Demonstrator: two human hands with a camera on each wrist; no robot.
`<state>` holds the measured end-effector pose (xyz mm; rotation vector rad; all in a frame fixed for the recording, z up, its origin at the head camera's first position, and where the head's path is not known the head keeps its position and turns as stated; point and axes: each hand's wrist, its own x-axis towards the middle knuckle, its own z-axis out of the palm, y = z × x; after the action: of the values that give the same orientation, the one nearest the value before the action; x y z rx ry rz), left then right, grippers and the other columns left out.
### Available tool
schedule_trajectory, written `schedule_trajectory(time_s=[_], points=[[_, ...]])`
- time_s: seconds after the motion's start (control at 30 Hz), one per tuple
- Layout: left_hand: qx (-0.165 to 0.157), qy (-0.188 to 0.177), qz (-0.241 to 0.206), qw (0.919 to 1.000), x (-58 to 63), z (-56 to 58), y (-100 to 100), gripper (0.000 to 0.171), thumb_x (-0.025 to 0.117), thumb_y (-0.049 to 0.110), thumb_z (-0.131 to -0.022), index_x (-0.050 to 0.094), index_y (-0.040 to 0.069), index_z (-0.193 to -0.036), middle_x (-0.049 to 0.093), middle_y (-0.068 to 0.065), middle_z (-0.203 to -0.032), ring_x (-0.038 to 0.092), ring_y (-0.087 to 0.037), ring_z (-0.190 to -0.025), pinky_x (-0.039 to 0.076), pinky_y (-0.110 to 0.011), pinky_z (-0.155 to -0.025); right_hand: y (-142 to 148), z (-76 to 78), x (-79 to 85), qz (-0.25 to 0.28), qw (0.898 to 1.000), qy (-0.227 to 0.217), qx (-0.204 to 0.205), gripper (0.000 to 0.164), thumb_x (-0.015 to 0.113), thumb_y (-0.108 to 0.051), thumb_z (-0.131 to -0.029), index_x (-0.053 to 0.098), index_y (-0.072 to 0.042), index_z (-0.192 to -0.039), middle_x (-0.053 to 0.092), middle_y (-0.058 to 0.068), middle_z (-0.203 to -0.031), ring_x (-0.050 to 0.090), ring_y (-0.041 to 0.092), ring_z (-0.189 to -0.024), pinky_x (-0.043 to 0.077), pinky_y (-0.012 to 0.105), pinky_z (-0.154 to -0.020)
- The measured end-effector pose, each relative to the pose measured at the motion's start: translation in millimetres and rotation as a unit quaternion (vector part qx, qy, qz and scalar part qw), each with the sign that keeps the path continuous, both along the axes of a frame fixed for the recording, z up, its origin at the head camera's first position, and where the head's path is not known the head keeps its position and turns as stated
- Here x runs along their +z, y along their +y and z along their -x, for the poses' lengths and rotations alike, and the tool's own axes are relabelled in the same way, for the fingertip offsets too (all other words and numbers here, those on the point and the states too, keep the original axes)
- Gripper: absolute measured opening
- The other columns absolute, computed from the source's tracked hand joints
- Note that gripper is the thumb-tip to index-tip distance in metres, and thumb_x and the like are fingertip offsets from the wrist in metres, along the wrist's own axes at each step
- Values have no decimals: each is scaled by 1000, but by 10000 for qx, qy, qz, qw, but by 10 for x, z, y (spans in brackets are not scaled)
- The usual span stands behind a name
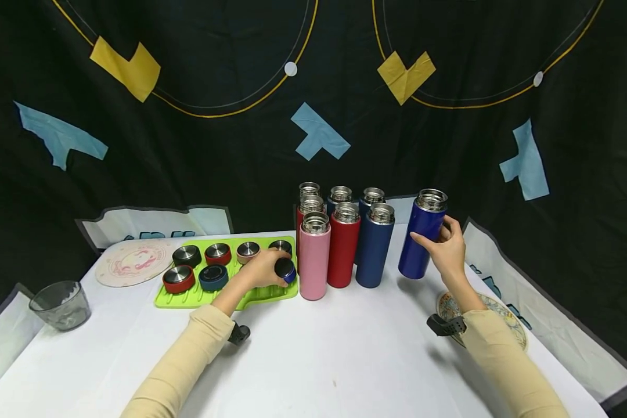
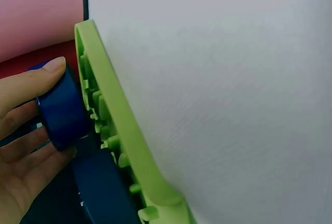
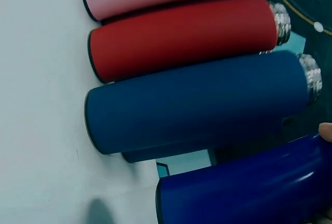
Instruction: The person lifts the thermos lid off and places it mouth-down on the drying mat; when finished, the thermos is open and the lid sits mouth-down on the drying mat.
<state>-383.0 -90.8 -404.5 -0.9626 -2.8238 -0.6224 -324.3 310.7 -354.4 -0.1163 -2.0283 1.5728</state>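
Note:
My left hand (image 1: 263,268) pinches a blue bottle cap (image 1: 285,270) between thumb and fingers, over the right end of a green drying tray (image 1: 198,297). In the left wrist view the thumb lies along the edge of the blue cap (image 2: 65,112), beside a dark blue cap (image 2: 101,187). My right hand (image 1: 446,249) grips a glossy blue thermos bottle (image 1: 420,241) by its upper body. The bottle has no lid, leans slightly and hangs above the white table, its shadow below. In the right wrist view only a fingertip (image 3: 326,131) shows on the blue bottle (image 3: 244,187).
Several open bottles stand in the middle, among them a pink one (image 1: 314,264), a red one (image 1: 343,249) and a dark blue one (image 1: 375,249). Caps such as a red one (image 1: 179,280) lie on the tray. A glass (image 1: 62,307), a round board (image 1: 133,262) and a patterned mat (image 1: 517,334) lie toward the sides.

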Motion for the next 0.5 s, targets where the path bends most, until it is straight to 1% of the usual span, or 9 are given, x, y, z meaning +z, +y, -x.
schedule_trajectory(time_s=[0.13,0.3,0.5], points=[[162,-96,84,9998,-37,9,20,67,89,16,-66,61,-3,-123,62,-18,-121,57,-34,-114,48,-44,-97,-24,139,-56,54,10000,26,27,82,82,-16,-77,33,-6,-142,54,20,-134,55,31,-116,44,45,-100],[410,-144,175,9989,-61,17,58,67,90,17,-65,62,-1,-123,62,-18,-121,57,-33,-113,48,-43,-96,-65,297,-131,43,10000,-60,-3,84,83,-16,-76,33,-5,-142,52,22,-135,54,34,-119,43,46,-101],[538,-170,293,9980,-58,-1,85,69,90,19,-66,61,-1,-125,60,-18,-125,56,-33,-116,47,-43,-97,-92,463,-237,127,9998,-140,-34,83,82,-17,-77,32,-3,-142,52,25,-135,53,35,-120,43,47,-102]])
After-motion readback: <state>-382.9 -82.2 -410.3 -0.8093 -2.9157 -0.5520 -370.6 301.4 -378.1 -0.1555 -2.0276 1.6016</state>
